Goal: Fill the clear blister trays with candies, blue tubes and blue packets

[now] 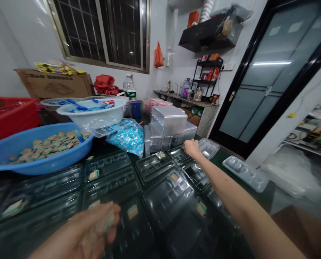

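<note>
My left hand [81, 230] is low at the bottom of the view, curled around a blurred, pastel striped piece [108, 219]. My right hand [191, 149] reaches far forward, its fingers curled, over the far edge of a dark transparent compartment tray [179, 155]; whether it holds anything is hidden. Several such trays [111, 187] cover the table, and some compartments hold a single striped piece [94, 175]. A blue basin [38, 151] at the left holds a heap of striped pieces [49, 145].
A white bowl [91, 113] of blue-wrapped items and a blue foil bag [128, 136] stand beyond the basin. Stacked transparent containers [167, 126] rise behind the trays. A red crate [11, 118] sits at the far left, a cardboard box [53, 84] behind it, and a dark glass door [268, 72] at the right.
</note>
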Action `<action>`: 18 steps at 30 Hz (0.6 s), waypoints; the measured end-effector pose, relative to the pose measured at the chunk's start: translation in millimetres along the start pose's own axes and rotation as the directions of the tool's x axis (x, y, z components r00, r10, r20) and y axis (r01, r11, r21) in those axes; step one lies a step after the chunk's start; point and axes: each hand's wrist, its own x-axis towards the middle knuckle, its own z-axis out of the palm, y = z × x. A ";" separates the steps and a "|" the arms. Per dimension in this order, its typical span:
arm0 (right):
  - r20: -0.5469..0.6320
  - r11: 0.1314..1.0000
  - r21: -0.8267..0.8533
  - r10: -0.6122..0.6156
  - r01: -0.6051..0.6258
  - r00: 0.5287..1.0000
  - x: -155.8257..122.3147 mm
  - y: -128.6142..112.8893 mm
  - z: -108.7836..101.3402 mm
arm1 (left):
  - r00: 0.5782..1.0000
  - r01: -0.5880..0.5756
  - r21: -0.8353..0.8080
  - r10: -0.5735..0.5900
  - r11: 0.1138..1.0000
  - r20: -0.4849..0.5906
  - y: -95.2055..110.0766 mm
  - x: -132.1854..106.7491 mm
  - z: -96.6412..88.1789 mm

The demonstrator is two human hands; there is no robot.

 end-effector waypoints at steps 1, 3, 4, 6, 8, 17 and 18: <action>-0.006 1.000 -0.002 -0.022 0.022 1.000 -2.8 -1.9 1.2 | 1.000 0.015 -0.016 -0.015 1.000 0.016 1.1 -1.8 0.1; -0.019 0.998 0.005 -0.059 0.059 0.998 -9.0 -5.4 -0.2 | 0.998 0.009 -0.060 -0.005 0.998 0.060 1.2 -7.7 0.8; -0.027 0.997 0.013 -0.073 0.074 0.997 -11.8 -6.5 -2.7 | 0.994 -0.006 -0.078 0.015 0.997 0.104 0.1 -11.4 0.7; -0.056 0.995 0.038 -0.093 0.095 0.994 -16.3 -6.8 -9.4 | 0.976 -0.056 -0.089 0.073 0.994 0.204 -3.2 -19.1 -2.2; -0.125 0.992 0.072 -0.097 0.107 0.987 -19.8 -4.8 -15.0 | 0.959 -0.097 -0.107 0.122 0.990 0.255 -4.5 -26.7 -10.1; -0.515 0.784 0.396 -0.241 0.478 0.822 -86.0 -8.5 8.1 | 0.853 -0.489 0.101 0.499 0.867 -0.153 101.9 -19.5 -70.9; -0.528 0.737 0.434 -0.257 0.517 0.809 -96.9 -15.3 9.4 | 0.817 -0.526 0.128 0.542 0.841 -0.197 122.0 -12.3 -75.6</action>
